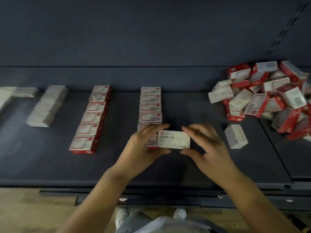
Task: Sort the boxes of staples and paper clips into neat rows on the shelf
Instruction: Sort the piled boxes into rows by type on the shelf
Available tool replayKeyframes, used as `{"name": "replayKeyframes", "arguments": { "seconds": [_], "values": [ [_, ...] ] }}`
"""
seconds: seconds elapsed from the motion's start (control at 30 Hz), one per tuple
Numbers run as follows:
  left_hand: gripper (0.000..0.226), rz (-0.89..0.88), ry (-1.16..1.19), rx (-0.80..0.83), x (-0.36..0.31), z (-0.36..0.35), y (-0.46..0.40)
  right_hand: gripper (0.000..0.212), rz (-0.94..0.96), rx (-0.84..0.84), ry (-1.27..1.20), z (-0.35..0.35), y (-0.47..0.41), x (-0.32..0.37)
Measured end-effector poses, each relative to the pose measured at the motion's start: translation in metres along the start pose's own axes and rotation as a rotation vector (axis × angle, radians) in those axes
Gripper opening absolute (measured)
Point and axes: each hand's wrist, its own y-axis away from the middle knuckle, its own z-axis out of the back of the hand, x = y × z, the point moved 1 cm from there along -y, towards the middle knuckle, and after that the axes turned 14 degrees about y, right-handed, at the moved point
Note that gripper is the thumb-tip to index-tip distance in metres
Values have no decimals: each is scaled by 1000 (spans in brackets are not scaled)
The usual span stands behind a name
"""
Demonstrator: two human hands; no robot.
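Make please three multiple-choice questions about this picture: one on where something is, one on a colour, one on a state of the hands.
1. Where is the unsorted pile of boxes?
A. far right of the shelf
B. far left of the shelf
C. on the floor

2. What colours are the boxes in the row just left of the hands?
A. blue and yellow
B. red and white
C. all black

3. How is the STAPLES box held?
A. lying free on the shelf
B. by one hand only
C. by left hand and right hand together

Answers: 1 A, the heap lies at the right end. 2 B, red edges with white tops show. 3 C, fingers of both hands pinch its ends.
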Motion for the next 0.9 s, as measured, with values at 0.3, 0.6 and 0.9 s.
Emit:
{"name": "replayKeyframes", "arguments": {
  "seconds": [0.3, 0.6, 0.9],
  "values": [
    [48, -106, -53, -157, 28, 115, 41, 52, 35, 74, -102, -58, -52, 102],
    [48, -59, -160, -327, 72, 248, 88, 49, 51, 127, -50, -125, -100, 193],
    [50, 120, -388, -478, 115, 350, 115, 42, 64, 114, -134, -169, -116, 256]
  ]
}}
